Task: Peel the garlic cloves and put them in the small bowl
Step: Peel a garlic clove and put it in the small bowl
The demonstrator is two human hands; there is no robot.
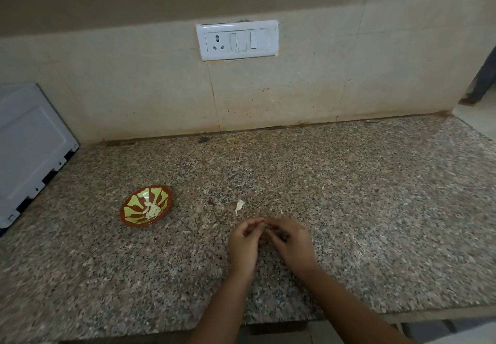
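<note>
A small red bowl [146,205] with a yellow-green pattern sits on the granite counter at the left, with several pale peeled cloves [152,210] in it. My left hand [244,245] and my right hand [291,241] meet over the counter's middle, fingertips curled together. They pinch a small garlic clove [261,226], mostly hidden by the fingers. A pale scrap of garlic skin [239,206] lies just beyond my hands.
The speckled granite counter [349,196] ends at a front edge near the bottom and a right edge. A white appliance [29,153] stands at the far left. A switch and socket plate [237,40] is on the tiled wall.
</note>
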